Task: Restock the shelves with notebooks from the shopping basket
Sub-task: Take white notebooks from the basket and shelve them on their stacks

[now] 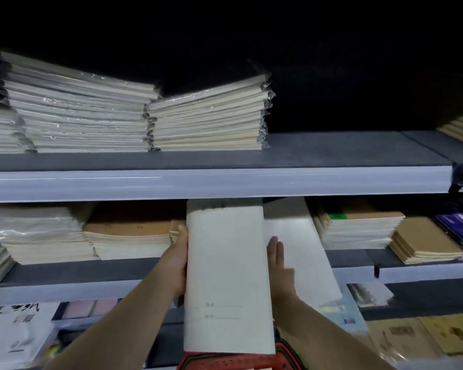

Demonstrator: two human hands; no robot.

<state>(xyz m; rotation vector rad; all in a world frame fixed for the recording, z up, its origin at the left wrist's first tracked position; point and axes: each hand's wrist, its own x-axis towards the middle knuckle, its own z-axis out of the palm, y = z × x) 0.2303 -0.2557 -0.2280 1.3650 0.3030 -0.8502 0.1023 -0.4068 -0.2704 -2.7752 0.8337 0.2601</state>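
White notebooks point(226, 263): one tall bundle held on end, bottom just above the red basket point(225, 361), top level with the middle shelf point(91, 271) opening. Left hand point(179, 259) grips the bundle's left edge, thumb up the side, fingers hidden behind. Right hand point(277, 253) lies flat, straight fingers pressed on the right edge. The hands are apart, with the bundle squeezed between them. Likely a fairly heavy paper block; the smooth covers may slide on each other, and it could bow or fan if held by one end. Best taken on both long edges near mid-height, with some support underneath. The target gap looks tight: kraft stack point(129, 233) on the left, slanted white pile point(300, 244) just right, partly behind the right hand. The upper shelf point(332, 148) front edge sits just above the bundle's top and could catch it. Wrapped stacks point(78, 110) lie on top; a green-tagged stack point(358, 228) and brown stack point(425, 245) lie further right.
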